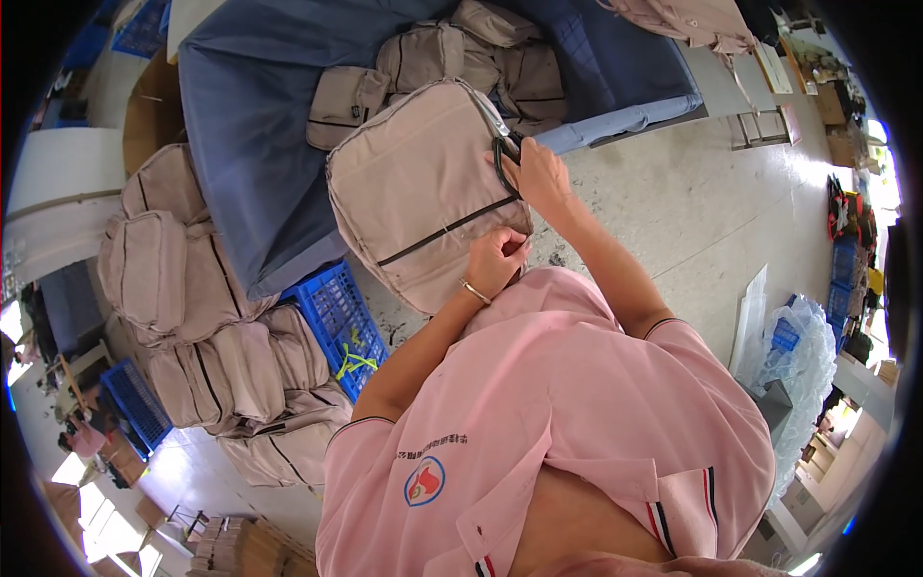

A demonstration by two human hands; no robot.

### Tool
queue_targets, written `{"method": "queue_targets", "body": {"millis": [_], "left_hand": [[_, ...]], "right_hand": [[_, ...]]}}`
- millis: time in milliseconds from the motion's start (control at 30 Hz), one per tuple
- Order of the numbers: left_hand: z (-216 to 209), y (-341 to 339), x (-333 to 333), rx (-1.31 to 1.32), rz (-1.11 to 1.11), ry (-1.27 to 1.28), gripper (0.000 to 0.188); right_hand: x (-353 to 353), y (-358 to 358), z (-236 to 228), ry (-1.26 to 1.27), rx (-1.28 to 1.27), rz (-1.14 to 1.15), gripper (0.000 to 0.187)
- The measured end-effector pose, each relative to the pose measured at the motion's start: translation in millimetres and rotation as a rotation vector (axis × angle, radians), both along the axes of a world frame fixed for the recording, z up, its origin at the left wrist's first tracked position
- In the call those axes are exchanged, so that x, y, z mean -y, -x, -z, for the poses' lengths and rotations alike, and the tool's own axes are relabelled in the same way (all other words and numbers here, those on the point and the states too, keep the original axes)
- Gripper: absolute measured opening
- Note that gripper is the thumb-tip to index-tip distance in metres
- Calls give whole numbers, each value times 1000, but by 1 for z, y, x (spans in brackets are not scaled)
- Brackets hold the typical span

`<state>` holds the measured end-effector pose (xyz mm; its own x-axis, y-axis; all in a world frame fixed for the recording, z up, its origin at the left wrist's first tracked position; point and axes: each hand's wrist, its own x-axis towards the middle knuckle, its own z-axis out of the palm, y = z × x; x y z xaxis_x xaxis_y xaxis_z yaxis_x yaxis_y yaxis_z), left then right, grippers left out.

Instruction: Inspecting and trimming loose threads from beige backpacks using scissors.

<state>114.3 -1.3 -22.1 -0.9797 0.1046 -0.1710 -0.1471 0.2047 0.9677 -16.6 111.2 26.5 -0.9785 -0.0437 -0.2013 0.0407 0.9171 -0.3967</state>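
Observation:
A beige fabric bag [413, 183] with a black zipper line is held up in front of me, tilted, against the blue cloth-lined bin. My left hand [497, 260] is closed at the bag's lower right edge, fingertips pinched together; whether a loose thread is between them is too small to tell. At the bag's upper right edge, my right hand [540, 178] is closed on a pair of scissors [500, 162] with black handles. Their short silvery blades lie close to the bag's edge, partly hidden by the hand.
Several similar beige bags [423, 58] lie inside the blue bin [260, 125]. More bags [231, 370] are piled at the left. Beside them stands a blue plastic crate [336, 313] with yellow-green strips. Clear plastic wrapping [803, 337] is at the right.

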Motion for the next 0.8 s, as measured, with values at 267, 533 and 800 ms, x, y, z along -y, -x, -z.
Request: {"method": "queue_targets", "body": {"millis": [267, 533, 800], "left_hand": [[-2, -3, 6, 40, 27, 18, 17], [-11, -8, 21, 54, 129, -15, 13], [-12, -35, 90, 4, 298, 82, 13]], "right_hand": [[0, 5, 15, 19, -181, -10, 68], [30, 86, 16, 277, -269, 13, 44], [22, 112, 43, 1122, 371, 169, 26]]}}
